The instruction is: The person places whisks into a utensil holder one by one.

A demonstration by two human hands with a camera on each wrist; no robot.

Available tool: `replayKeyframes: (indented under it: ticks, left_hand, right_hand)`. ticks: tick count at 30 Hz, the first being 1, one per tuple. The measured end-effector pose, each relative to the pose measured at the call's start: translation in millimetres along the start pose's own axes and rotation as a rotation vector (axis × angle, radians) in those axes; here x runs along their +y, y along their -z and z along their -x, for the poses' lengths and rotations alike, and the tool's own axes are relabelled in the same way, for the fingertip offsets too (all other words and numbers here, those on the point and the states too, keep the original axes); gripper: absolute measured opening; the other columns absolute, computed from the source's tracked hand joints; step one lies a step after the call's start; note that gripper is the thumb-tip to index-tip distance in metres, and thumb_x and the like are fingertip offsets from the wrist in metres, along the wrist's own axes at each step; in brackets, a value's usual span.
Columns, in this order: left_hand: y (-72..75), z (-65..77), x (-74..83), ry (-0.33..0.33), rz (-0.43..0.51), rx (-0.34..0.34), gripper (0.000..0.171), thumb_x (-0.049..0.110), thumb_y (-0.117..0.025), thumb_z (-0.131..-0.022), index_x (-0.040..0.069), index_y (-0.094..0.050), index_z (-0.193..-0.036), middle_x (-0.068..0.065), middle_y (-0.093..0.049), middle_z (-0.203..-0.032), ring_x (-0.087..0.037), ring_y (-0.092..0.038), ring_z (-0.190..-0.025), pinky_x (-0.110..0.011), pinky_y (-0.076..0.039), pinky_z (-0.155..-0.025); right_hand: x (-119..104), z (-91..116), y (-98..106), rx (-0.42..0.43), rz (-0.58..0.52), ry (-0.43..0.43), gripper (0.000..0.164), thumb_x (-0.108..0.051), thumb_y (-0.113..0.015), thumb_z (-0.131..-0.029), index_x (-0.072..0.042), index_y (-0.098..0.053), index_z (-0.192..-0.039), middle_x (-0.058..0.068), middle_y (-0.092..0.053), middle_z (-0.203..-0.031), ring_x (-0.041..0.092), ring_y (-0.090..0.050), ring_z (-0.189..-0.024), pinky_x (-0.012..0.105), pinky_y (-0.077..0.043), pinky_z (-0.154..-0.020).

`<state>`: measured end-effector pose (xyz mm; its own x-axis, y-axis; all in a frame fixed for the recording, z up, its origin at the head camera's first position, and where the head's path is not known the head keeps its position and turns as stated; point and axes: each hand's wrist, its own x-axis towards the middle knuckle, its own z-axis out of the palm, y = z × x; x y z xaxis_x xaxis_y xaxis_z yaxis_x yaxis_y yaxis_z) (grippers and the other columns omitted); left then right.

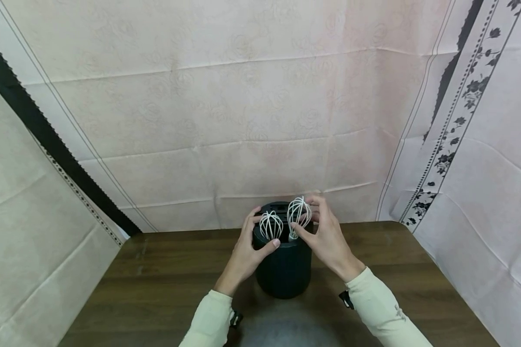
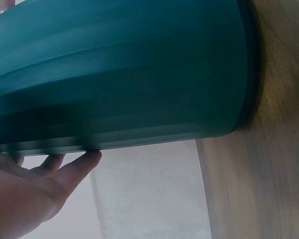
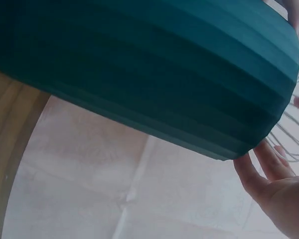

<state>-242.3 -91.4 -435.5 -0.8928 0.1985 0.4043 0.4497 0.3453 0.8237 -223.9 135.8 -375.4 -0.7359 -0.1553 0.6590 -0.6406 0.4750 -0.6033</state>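
Note:
A dark green ribbed utensil holder [image 1: 283, 272] stands upright on the table. Two white wire whisks stick out of its top, balloon ends up: one whisk [image 1: 271, 225] on the left and a taller whisk [image 1: 298, 212] on the right. My left hand [image 1: 248, 250] grips the holder's left side near the rim, thumb at the front; in the left wrist view its fingertips [image 2: 93, 155] touch the wall. Around the right whisk's wires my right hand [image 1: 327, 238] has its thumb and fingers, some fingertips [image 3: 241, 162] at the holder's rim. The whisks' lower ends are hidden inside.
A dark slotted utensil [image 1: 278, 208] also shows at the holder's opening. The brown wooden table [image 1: 178, 279] ends just behind the holder. Pale patterned cloth [image 1: 243, 111] hangs behind it and on both sides, with dark trim at the left.

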Motion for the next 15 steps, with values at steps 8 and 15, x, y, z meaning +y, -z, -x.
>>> replayKeyframes:
  ticks: [8,15]
  left_hand:
    - [1.2,2.0,-0.6,0.004,-0.017,0.002,0.068,0.051,-0.075,-0.095,0.027,-0.045,-0.15,0.02,-0.024,-0.169,-0.019,-0.032,-0.154,-0.062,-0.03,-0.122]
    - [0.8,0.7,-1.3,-0.004,-0.011,-0.004,0.07,0.053,-0.075,-0.095,0.027,-0.044,-0.152,0.021,-0.022,-0.17,-0.017,-0.031,-0.155,-0.063,-0.03,-0.122]
  right_hand:
    - [1,6,-5,-0.041,0.102,0.02,0.069,-0.012,-0.091,-0.084,-0.006,-0.047,-0.136,0.018,-0.061,-0.129,0.034,-0.069,-0.114,0.054,-0.057,-0.096]
    - [5,15,-11,-0.066,0.156,-0.007,0.061,-0.025,-0.085,-0.092,-0.007,-0.052,-0.14,0.017,-0.064,-0.135,0.031,-0.067,-0.122,0.052,-0.055,-0.102]
